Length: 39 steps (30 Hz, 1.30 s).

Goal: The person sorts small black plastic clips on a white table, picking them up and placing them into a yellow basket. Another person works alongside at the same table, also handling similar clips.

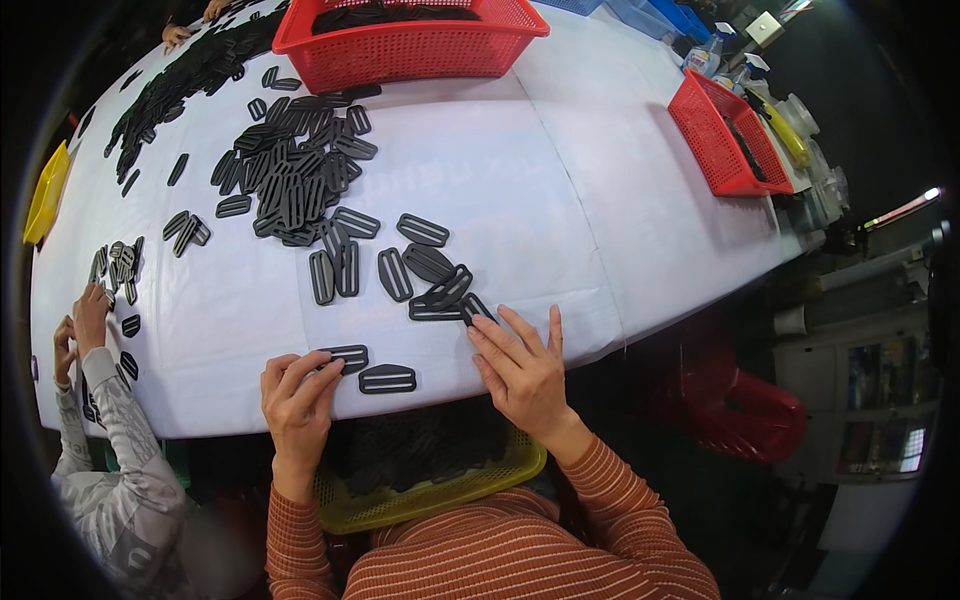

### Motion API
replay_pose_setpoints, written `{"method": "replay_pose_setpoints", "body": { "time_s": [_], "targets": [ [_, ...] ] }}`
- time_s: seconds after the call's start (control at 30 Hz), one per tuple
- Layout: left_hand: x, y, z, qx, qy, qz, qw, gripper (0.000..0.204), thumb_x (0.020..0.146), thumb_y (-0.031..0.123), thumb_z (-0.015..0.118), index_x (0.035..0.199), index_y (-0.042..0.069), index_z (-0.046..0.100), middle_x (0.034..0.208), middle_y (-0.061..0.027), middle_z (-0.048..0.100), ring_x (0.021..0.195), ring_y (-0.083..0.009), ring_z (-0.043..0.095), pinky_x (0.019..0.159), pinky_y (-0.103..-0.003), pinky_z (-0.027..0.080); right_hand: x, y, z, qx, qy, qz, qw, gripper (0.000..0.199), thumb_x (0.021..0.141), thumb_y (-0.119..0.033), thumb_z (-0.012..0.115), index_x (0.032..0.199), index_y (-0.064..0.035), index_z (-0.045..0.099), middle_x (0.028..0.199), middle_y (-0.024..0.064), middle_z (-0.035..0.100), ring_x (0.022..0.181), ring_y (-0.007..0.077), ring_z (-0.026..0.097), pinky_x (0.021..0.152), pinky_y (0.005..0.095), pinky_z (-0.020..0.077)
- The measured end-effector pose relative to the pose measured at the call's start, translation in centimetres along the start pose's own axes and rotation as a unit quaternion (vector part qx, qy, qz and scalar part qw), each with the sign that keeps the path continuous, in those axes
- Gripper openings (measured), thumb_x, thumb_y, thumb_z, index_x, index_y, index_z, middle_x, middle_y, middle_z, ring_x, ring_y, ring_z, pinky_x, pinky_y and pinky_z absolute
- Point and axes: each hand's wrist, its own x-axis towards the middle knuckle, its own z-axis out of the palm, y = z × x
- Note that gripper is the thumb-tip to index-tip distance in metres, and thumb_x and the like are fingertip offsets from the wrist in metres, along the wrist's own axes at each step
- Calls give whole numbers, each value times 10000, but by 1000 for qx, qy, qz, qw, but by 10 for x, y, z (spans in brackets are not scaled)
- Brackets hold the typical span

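My left hand (298, 408) is closed, thumb and fingers pinching the end of a black plastic strap slider (350, 357) near the table's front edge. Just right of it, a second strap slider (387, 379) lies flat on the white table. My right hand (528, 382) has its fingers spread, and its fingertips touch a tilted strap slider (477, 309) at the near end of a loose group. Several sliders lie there, some overlapping, such as one slider (423, 230) at the group's far side. Beyond them spreads a larger pile of sliders (295, 175).
A yellow basket (520, 468) holding dark pieces sits below the table edge before me. Red baskets stand at the far side (420, 55) and far right (700, 135) of the white table (520, 170). At left, another person's hands (88, 325) handle sliders. A red chair (750, 410) stands at right.
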Motion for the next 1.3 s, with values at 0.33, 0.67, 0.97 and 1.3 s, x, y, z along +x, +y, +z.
{"method": "replay_pose_setpoints", "body": {
  "time_s": [0.33, 0.67, 0.97, 1.3],
  "targets": [
    [3, 2, 2, -2, -2, -9, 1000, 209, 711, -25, 755, 895, 71, 738, 969, -26, 695, 879, -251, 581, 775, -362, 475, 0, -7, 4, 167, -64, -115, 977, 267, 817, -125, 693, 1080, -154, 728, 1200, -35, 676, 1242, 168, 573, 1188, 576, 207],
    [5, 8, 2, -11, -7, -18, 1000, 216, 703, -42, 746, 889, 68, 743, 962, -30, 697, 880, -252, 581, 771, -362, 478, 11, -11, 5, 205, -88, -131, 966, 253, 818, -106, 713, 1062, -166, 740, 1154, -40, 700, 1230, 162, 592, 1184, 593, 180],
    [2, 0, -5, -18, 6, -17, 1000, 202, 703, 36, 780, 879, 131, 750, 949, 11, 702, 856, -226, 589, 748, -342, 460, 20, -13, 0, 201, -78, -127, 968, 263, 755, -61, 735, 990, -177, 755, 1102, -36, 712, 1150, 195, 632, 1164, 558, 220],
    [-39, -9, -18, -65, 167, -26, 983, 270, 763, -137, 582, 980, 3, 660, 1021, -147, 634, 933, -291, 604, 812, -355, 501, -13, 7, -20, 214, 30, -129, 968, 101, 799, -168, 745, 817, -117, 660, 844, 11, 660, 817, 207, 635, 894, 417, 452]
  ]
}}
